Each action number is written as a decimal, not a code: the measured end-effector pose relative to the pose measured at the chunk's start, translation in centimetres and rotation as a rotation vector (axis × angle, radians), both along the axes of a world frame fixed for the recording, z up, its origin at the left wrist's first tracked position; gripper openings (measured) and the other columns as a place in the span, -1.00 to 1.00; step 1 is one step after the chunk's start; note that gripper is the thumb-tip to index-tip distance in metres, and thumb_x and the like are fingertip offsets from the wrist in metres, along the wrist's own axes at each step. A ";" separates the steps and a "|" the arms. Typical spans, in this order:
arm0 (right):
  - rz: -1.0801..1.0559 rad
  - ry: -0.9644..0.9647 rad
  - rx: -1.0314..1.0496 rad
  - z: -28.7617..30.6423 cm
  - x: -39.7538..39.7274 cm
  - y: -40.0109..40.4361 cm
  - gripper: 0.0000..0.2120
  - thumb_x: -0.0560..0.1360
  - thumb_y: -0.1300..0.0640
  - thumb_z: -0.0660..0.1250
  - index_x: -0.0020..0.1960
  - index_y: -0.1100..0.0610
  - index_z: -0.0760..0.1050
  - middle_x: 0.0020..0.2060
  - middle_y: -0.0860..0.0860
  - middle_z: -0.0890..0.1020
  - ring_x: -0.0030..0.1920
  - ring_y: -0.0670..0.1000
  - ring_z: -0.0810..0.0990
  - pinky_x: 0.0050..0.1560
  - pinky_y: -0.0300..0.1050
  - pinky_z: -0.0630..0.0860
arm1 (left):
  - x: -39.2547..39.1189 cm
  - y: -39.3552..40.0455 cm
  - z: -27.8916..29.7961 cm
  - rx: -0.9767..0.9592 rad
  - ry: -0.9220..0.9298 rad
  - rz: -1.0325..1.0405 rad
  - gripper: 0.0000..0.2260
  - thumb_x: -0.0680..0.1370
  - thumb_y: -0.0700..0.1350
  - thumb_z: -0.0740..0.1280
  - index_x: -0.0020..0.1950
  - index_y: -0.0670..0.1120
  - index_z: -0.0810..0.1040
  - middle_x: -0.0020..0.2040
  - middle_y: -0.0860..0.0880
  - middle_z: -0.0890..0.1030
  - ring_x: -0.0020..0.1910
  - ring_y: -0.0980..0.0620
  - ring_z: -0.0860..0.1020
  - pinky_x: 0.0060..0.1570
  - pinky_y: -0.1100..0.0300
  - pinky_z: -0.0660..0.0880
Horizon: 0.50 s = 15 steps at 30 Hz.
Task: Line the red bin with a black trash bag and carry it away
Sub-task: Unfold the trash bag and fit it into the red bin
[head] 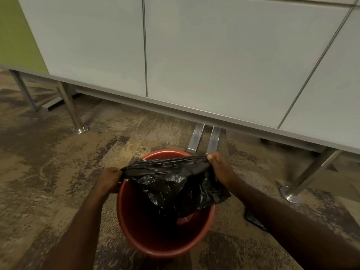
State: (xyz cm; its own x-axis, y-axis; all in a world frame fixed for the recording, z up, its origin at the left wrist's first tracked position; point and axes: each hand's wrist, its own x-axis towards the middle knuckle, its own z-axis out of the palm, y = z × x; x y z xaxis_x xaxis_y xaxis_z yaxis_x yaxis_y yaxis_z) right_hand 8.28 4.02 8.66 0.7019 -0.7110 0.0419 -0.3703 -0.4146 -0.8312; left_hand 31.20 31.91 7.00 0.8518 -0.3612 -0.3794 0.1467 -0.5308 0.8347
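A round red bin (134, 228) stands upright on the carpet at the bottom centre of the head view. A crumpled black trash bag (173, 184) is stretched over its far half, its lower part hanging down inside the bin. My left hand (108, 180) pinches the bag's left edge by the bin's left rim. My right hand (221, 168) pinches the bag's right edge just beyond the far right rim. Part of the bin's inside is hidden by the bag.
Pale grey cabinet panels (214, 55) on metal legs (72, 112) fill the far side, with a foot plate (290, 193) to the right of the bin. Patterned brown carpet (48, 172) lies all around. A black scrap (255, 221) shows under my right forearm.
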 end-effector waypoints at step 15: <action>-0.099 -0.083 -0.030 0.6 0.5 -0.3 -0.78 0.66 0.08 0.15 -0.06 0.17 0.47 -0.24 -0.01 0.48 -0.24 -0.06 0.44 -0.25 -0.16 0.38 | -0.4 -0.7 1.0 -0.034 -0.046 -0.065 -0.64 0.62 -0.06 0.24 -0.07 -0.33 0.65 -0.15 -0.25 0.70 -0.34 -0.23 0.65 -0.44 0.12 0.56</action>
